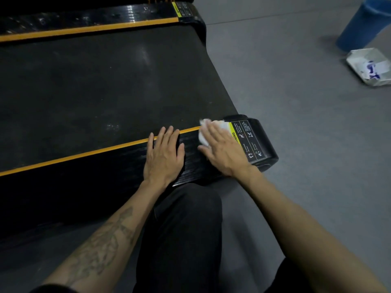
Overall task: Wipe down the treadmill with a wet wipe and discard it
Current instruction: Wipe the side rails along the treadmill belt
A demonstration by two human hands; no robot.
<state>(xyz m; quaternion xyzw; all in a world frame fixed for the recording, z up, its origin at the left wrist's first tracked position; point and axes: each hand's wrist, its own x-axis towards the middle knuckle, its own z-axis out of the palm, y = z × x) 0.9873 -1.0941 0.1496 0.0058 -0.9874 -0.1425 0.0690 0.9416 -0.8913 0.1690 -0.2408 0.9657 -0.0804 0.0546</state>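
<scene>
A black treadmill (101, 81) with orange-striped side rails fills the left of the head view. My right hand (222, 149) lies flat on a white wet wipe (203, 140), pressing it onto the near side rail beside the yellow warning label (245, 140) at the rail's end cap. Most of the wipe is hidden under my fingers. My left hand (164, 155) rests flat, fingers straight, on the ribbed rail just left of the right hand and holds nothing.
A blue bin (364, 22) stands on the grey floor at the far right. A white wipe packet (370, 68) lies in front of it. My knee in black trousers (186, 218) is against the treadmill's near side.
</scene>
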